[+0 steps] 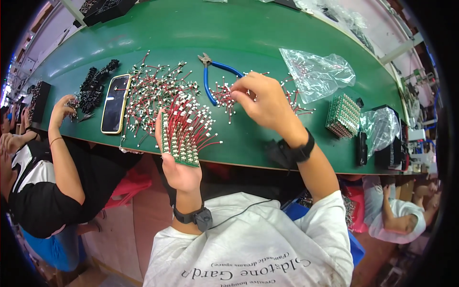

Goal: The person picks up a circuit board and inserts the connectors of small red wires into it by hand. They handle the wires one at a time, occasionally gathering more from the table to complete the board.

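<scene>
My left hand (180,174) holds a green circuit board panel (179,152) at the table's front edge, fingers behind it and thumb along its near side. Rows of white sockets cover the panel. Many carry short red wires with white plugs (189,117) that fan upward. Over a small heap of loose red wire leads (222,93), my right hand (263,103) is curled with thumb and forefinger close together. What lies between those fingertips is too small to make out. Blue-handled cutting pliers (206,79) lie with handles spread just beyond that heap.
A large pile of wire leads (155,86) spreads beside a phone (115,104). Right of me are a clear plastic bag (318,74), a block of stacked boards (343,116) and a black box (387,138). At left, a co-worker's hand (62,110) is near black parts (93,88).
</scene>
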Tool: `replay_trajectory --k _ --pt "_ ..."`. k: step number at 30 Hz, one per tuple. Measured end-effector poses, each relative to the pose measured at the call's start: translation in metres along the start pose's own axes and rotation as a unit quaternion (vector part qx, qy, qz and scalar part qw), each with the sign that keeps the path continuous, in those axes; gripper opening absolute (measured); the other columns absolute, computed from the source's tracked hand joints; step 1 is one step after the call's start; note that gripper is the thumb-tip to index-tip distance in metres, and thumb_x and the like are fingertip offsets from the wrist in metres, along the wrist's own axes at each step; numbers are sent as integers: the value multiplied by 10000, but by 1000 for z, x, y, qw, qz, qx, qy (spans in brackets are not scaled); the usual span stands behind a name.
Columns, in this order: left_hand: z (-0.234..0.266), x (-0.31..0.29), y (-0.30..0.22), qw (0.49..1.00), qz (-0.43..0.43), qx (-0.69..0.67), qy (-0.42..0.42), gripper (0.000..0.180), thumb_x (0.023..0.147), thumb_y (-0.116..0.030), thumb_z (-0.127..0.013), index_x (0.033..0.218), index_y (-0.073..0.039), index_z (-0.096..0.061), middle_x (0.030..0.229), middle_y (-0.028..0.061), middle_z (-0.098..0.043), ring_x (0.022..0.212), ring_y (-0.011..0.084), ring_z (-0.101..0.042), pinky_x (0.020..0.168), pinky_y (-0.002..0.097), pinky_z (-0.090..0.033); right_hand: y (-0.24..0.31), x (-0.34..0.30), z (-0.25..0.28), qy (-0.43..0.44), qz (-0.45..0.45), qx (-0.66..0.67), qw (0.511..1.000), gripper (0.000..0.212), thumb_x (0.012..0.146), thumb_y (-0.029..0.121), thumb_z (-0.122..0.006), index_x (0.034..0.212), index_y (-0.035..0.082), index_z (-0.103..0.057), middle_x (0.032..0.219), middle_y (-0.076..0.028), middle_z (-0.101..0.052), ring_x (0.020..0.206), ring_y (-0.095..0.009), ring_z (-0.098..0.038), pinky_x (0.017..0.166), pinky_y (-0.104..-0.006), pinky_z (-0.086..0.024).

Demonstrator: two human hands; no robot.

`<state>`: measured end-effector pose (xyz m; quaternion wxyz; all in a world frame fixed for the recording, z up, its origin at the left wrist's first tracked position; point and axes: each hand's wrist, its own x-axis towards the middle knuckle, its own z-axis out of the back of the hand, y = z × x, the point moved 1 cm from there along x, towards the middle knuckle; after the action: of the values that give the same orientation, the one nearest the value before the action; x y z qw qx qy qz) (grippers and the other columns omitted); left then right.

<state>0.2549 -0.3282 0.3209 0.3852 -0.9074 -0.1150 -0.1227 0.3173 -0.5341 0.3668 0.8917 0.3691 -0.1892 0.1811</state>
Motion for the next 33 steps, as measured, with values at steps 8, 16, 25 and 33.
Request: replay_trajectory --k 8,16,25,33 --pt "5 -1 2 999 0 -28 -15 773 980 -491 -416 1499 50 -227 1411 240 -455 1282 336 -479 1095 462 -353 -29 3 -28 38 41 -14 998 99 790 92 -707 844 31 -651 823 -100 -622 789 -293 -594 718 -398 -480" --pt "9 0 6 997 12 -74 -35 734 994 -473 -391 1491 48 -249 1424 262 -447 1318 345 -455 1115 473 -334 -21 -2 -8 91 -71 204 972 102 853 -9 -659 954 -11 -667 940 -87 -667 795 -159 -651 732 -278 -528" --pt "5 0 11 994 43 -83 -52 734 992 -481 -386 1495 36 -251 1426 277 -439 1303 351 -467 1111 478 -341 32 -29 4 98 -45 355 929 154 820 -105 -625 943 -31 -680 951 -97 -642 892 -164 -609 782 -285 -494" --pt "-3 -6 11 989 75 -115 -54 742 977 -491 -382 1510 7 -240 1463 268 -405 1320 350 -451 1113 485 -335 85 -53 -7 83 -17 339 937 152 751 -104 -645 868 -8 -636 851 -106 -665 781 -202 -642 712 -300 -510"
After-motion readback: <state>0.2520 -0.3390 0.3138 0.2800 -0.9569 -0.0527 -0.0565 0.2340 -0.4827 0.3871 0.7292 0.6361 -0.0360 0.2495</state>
